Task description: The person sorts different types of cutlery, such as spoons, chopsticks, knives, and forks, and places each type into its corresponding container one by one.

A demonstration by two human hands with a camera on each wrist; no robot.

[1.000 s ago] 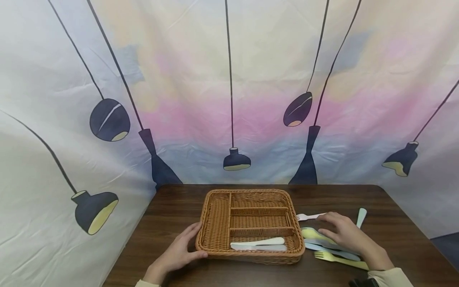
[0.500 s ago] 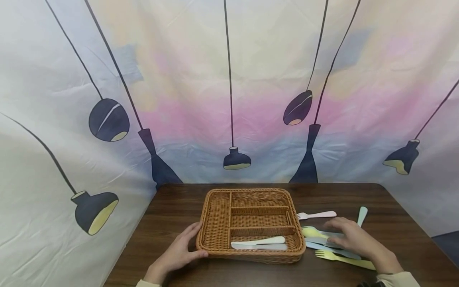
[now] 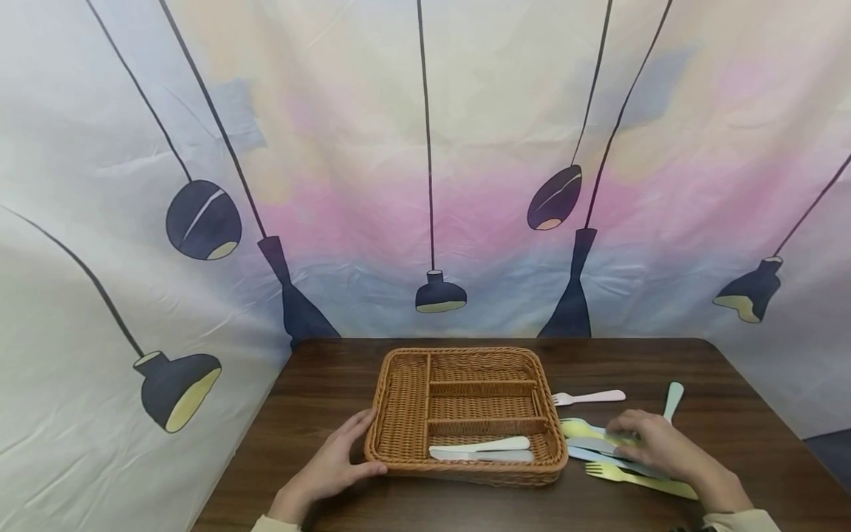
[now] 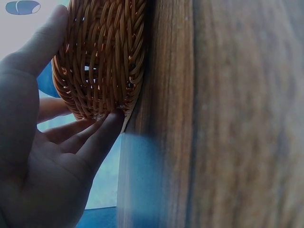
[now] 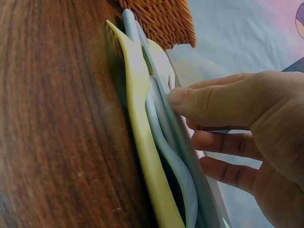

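Note:
A wicker cutlery basket [image 3: 405, 403] with a long left compartment and several smaller ones stands on the table. Two pale knives [image 3: 488, 446] lie in its front compartment. My left hand [image 3: 332, 462] holds the basket's front left corner, thumb at the front and fingers along the side. Right of the basket, my right hand [image 3: 658, 445] is over a pile of cutlery, its thumb and fingers on either side of a grey-blue knife [image 5: 183, 130]. A yellow fork [image 3: 641, 482] lies in front of the hand, and a yellow piece [image 3: 580, 428] lies behind the knife.
A pink fork [image 3: 592, 397] lies behind the pile, beside the basket's right wall. A mint-green handle [image 3: 673, 399] sticks out farther right. Behind the dark wooden table [image 3: 326, 384] hangs a cloth printed with lamps [image 3: 441, 295].
My right hand has drawn back from the pink fork toward the grey-blue knife, and its fingers have closed in. The left hand and basket have stayed in place.

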